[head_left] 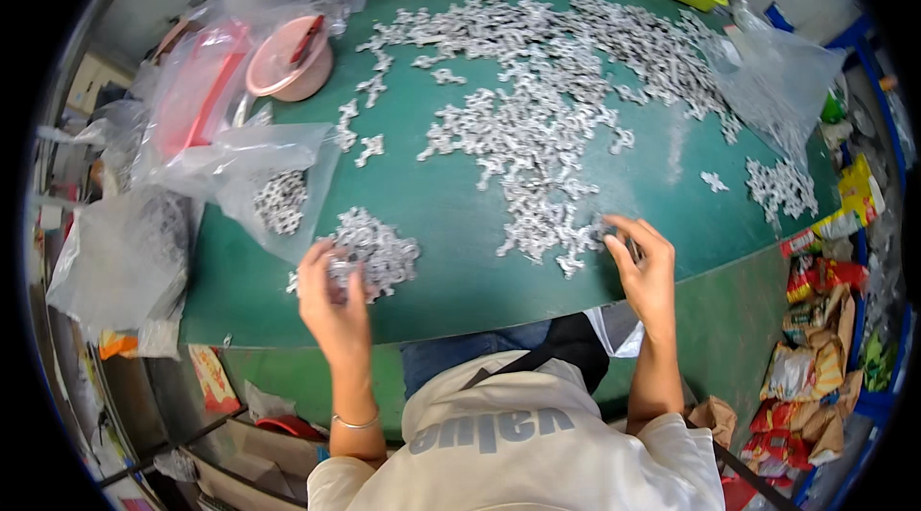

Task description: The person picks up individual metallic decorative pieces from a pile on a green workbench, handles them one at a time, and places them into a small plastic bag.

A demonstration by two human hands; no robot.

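Metal pieces (pixel 547 118) stretched away up the surface (pixel 451 252), near end just left of the right hand (pixel 645 271)! Left hand (pixel 334 305), well apart, touched the small heap (pixel 384 252); whether either gripped, unclear.

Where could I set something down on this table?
Bare tabletop shows between the pile by the left hand and the big silvery heap, and from that heap rightward to a lone part. The far middle is crowded; plastic bags and a pink bowl crowd the left.
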